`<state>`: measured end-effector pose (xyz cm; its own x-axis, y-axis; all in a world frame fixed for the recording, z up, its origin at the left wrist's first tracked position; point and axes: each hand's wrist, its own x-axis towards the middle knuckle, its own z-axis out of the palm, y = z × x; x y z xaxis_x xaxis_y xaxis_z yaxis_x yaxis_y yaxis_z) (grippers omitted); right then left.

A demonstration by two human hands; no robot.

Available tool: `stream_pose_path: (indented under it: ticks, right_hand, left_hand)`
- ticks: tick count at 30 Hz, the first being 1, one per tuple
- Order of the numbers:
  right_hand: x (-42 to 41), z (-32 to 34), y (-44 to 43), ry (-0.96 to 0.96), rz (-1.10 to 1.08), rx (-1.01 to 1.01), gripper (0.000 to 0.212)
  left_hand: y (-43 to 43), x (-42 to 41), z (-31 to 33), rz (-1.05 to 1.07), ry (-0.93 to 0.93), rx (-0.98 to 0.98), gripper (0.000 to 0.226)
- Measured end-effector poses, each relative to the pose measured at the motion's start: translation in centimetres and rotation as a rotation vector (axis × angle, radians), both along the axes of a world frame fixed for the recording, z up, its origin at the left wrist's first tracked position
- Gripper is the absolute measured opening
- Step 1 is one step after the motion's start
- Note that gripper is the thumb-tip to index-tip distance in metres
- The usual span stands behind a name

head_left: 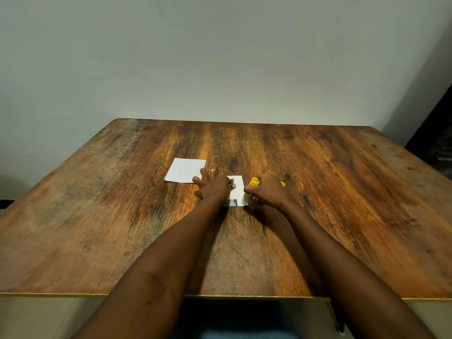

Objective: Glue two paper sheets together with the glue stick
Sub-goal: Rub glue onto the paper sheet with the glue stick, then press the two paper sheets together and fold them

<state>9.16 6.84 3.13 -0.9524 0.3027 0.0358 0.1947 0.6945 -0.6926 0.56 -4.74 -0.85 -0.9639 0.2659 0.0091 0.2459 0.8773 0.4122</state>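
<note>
Two white paper sheets lie on the wooden table (318,216). The left sheet (184,170) lies flat and bare. My left hand (215,185), with a ring on one finger, presses flat on the left part of the right sheet (237,189), fingers spread, fingertips touching the left sheet's near corner. My right hand (267,192) is closed around a yellow glue stick (253,183), held tilted with its whitish lower end at the right sheet's right edge. A yellow piece, perhaps the cap (282,184), peeks from behind my right hand.
The table's far edge meets a pale wall (220,57). A dark object (435,138) stands off the table's right side. The near table edge (146,294) runs under my forearms.
</note>
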Motion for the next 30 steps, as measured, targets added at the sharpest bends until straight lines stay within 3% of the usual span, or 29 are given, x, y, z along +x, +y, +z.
stream_pose_path:
  ticks: [4, 11, 16, 20, 26, 30]
  right_hand:
    - [0.4, 0.2, 0.1, 0.001, -0.028, -0.085, 0.021]
    - [1.6, 0.7, 2.1, 0.273, -0.295, -0.703, 0.022]
    - [2.4, -0.2, 3.5, 0.466, -0.387, -0.814, 0.032]
    - [2.7, -1.8, 5.0, 0.522, -0.53, -0.603, 0.049]
    - [3.5, -3.6, 6.8, 0.418, -0.652, -0.312, 0.032]
    - [3.4, -3.8, 6.9, 0.364, -0.614, -0.228, 0.034]
  left_hand:
    - [-0.1, -0.2, -0.1, 0.006, -0.02, 0.005, 0.044]
    - [0.1, 0.0, 0.1, -0.039, 0.016, -0.077, 0.038]
    - [0.1, 0.2, 0.7, -0.105, 0.051, -0.162, 0.035]
    - [0.4, 0.5, 0.8, -0.105, 0.11, -0.179, 0.038]
    - [0.7, 0.6, 1.0, -0.083, 0.224, -0.197, 0.039]
    - [0.6, 0.5, 1.0, -0.099, 0.257, -0.226, 0.039]
